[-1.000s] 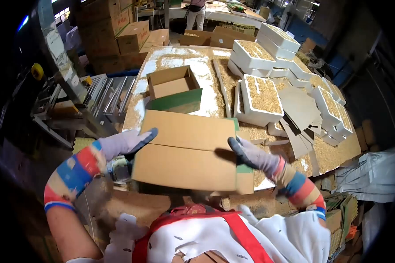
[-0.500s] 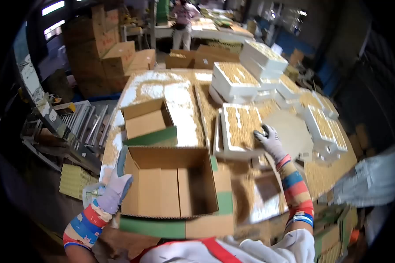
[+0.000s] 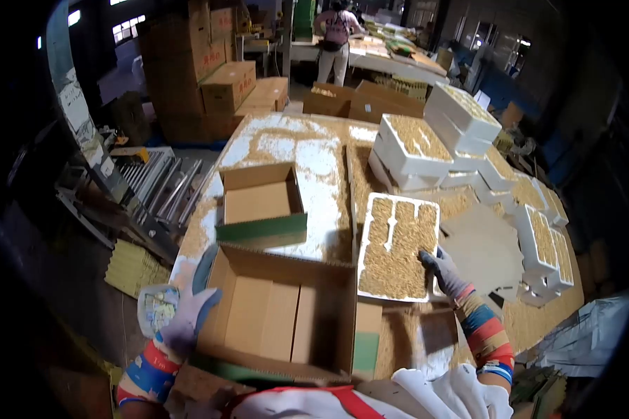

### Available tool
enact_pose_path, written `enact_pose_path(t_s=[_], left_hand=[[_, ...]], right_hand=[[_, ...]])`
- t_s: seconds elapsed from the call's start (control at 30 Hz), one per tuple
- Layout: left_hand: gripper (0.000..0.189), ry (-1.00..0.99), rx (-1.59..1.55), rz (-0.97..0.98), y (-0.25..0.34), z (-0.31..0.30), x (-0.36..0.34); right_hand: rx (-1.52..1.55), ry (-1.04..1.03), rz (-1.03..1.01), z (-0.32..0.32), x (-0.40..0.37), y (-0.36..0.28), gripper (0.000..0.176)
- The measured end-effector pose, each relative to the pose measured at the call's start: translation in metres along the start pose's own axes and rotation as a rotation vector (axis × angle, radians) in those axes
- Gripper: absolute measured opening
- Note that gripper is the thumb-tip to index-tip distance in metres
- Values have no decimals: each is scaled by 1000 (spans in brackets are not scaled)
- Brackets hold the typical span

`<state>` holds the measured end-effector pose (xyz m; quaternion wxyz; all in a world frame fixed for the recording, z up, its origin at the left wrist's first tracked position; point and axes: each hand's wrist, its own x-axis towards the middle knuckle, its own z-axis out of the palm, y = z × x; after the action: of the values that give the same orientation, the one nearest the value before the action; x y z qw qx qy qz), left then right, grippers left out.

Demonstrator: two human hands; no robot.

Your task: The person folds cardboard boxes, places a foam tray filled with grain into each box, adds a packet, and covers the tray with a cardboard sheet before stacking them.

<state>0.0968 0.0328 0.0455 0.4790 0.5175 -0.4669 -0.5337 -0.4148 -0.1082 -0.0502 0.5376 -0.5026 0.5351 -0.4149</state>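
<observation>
My gloved left hand [image 3: 194, 307] holds the left wall of a large open cardboard box [image 3: 262, 307], whose inside is bare. The box stands near the table's front edge, close to my body. My gloved right hand [image 3: 440, 271] grips the right edge of a white foam tray [image 3: 398, 244] filled with tan, grain-like material. That tray lies tilted beside the box's right wall, its filled face toward me. Behind the large box sits a smaller open carton [image 3: 262, 202] with a green front flap.
Stacked foam trays [image 3: 416, 164] stand at the back right, more trays [image 3: 538, 241] at the right. A flat cardboard piece [image 3: 482, 241] lies between. Tan material is scattered over the table [image 3: 314, 140]. Closed cartons [image 3: 227, 87], a roller conveyor [image 3: 150, 181] and a person [image 3: 337, 42] are beyond.
The foam tray in my right hand has come away from the stack toward the large box, its filled face now more toward me. The camera view has shifted, moving the scene rightward and down.
</observation>
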Motion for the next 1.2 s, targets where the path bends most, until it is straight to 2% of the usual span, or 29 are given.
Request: enact_pose_path(t_s=[0.07, 0.13, 0.17, 0.2, 0.23, 0.27, 0.37, 0.4, 0.47, 0.53, 0.6, 0.67, 0.7, 0.73, 0.77, 0.8, 0.87, 0.93, 0.97, 1.0, 1.07, 1.1, 1.13, 1.2], left_hand=[[73, -15, -54, 17, -1, -1, -2], [77, -69, -34, 47, -14, -13, 6], [78, -109, -133, 8, -18, -17, 8], [78, -114, -114, 6, -20, -21, 10], [78, -115, -97, 5, -23, -24, 11], [78, -113, -102, 29, -30, -26, 13], [78, -98, -174, 110, -39, -23, 17], [76, -67, -193, 152, -41, -18, 17], [70, 14, -198, 282, -53, -12, 23], [61, 100, -184, 283, -60, -15, 24], [47, 182, -178, 264, -60, -18, 21], [36, 264, 281, -3, -33, -28, 9], [32, 246, -294, 67, -64, -35, 27], [30, 214, -493, 133, -71, -35, 28], [28, 171, -693, 195, -78, -36, 29], [27, 163, -523, 225, -61, -32, 16], [32, 147, -389, 277, -74, -34, 26], [33, 133, -471, 208, -61, -32, 15], [32, 111, -419, 225, -60, -32, 18], [32, 101, -474, 157, -62, -28, 17], [32, 64, -520, 160, -51, -22, 8], [34, 83, -473, 223, -61, -22, 14], [37, 100, -418, 136, -51, -21, 8], [36, 135, -443, 171, -53, -18, 12]], right_hand=[[208, 75, -114, 23, -13, 4, 53], [176, 141, -61, 25, -20, -12, 53], [115, 172, 15, 22, -24, -31, 52], [87, 202, -2, 1, -13, -27, 53], [103, 181, -60, -4, -16, -47, 55], [151, 178, -37, 6, -32, -87, 56], [-355, 325, -113, -21, -25, -149, 71], [-375, 288, -108, 13, -45, -186, 68], [-355, -37, -335, 5, -16, -188, 61], [-323, -348, -501, 13, 6, -184, 55], [-247, -450, -455, 82, -15, -180, 63], [-384, -465, -234, 168, -64, -208, 65], [-347, -534, -204, 185, -72, -211, 64], [-313, -608, -176, 198, -78, -213, 63], [-433, -664, -80, 202, -76, -214, 57], [-557, -709, 21, 208, -72, -214, 52], [-687, -861, 46, 231, -66, -210, 44], [-586, -983, 142, 240, -42, -194, 51], [-662, -983, 150, 248, -40, -189, 51], [-756, -948, 84, 256, -45, -187, 52], [-528, -938, 151, 263, -38, -159, 54], [-451, -932, 129, 263, -32, -136, 56], [-633, -907, 113, 263, -17, -115, 58], [-664, -872, -20, 264, -16, -100, 58]])
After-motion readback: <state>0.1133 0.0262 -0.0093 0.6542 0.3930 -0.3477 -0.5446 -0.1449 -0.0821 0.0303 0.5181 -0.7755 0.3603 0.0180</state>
